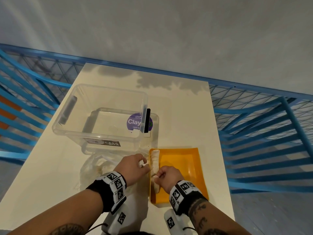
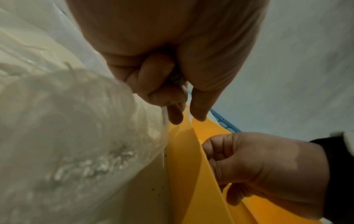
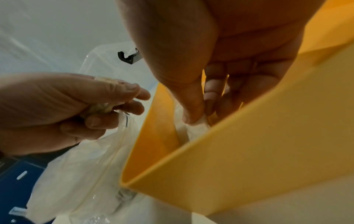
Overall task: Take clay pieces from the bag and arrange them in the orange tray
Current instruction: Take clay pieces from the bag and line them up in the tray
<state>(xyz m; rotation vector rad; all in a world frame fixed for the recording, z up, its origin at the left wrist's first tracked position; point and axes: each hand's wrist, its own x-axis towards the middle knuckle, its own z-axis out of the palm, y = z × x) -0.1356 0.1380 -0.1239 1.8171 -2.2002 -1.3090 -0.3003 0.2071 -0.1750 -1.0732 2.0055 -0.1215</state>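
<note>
The orange tray (image 1: 186, 167) lies on the table's near right. A row of pale clay pieces (image 1: 155, 160) runs along its left wall. My right hand (image 1: 166, 177) is inside the tray and pinches a white clay piece (image 3: 199, 127) between thumb and fingers at the near end of that row. My left hand (image 1: 135, 164) hovers just left of the tray, its fingers curled round small clay lumps (image 3: 99, 108). The clear plastic bag (image 1: 94, 168) lies crumpled under and left of the left hand, with white crumbs (image 2: 91, 166) inside.
A clear storage box (image 1: 101, 116) with a purple "Clay" label (image 1: 134, 122) stands behind the hands. The white table (image 1: 186, 116) ends close on the right of the tray. Blue mesh railings (image 1: 262, 124) flank both sides.
</note>
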